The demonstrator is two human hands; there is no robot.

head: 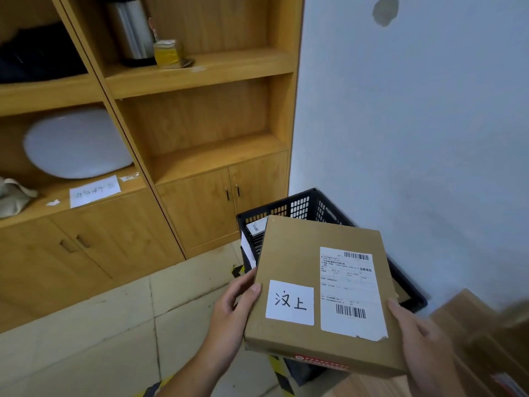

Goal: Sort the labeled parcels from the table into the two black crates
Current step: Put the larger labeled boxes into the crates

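I hold a flat brown cardboard parcel [292,253] with both hands above a black crate [303,206]. The parcel carries a white handwritten label and a printed shipping label with barcodes. My left hand [232,313] grips its left edge, thumb on top. My right hand [423,345] grips its right edge near the lower corner. The crate stands on the floor in the corner by the wall. Another labeled parcel [255,226] lies inside it, mostly hidden by the one I hold.
A wooden shelf unit [200,124] with lower cabinet doors fills the left and back. A white wall [415,124] is on the right. More brown boxes [481,333] sit on a wooden surface at the lower right. Yellow-black tape [282,379] marks the tiled floor.
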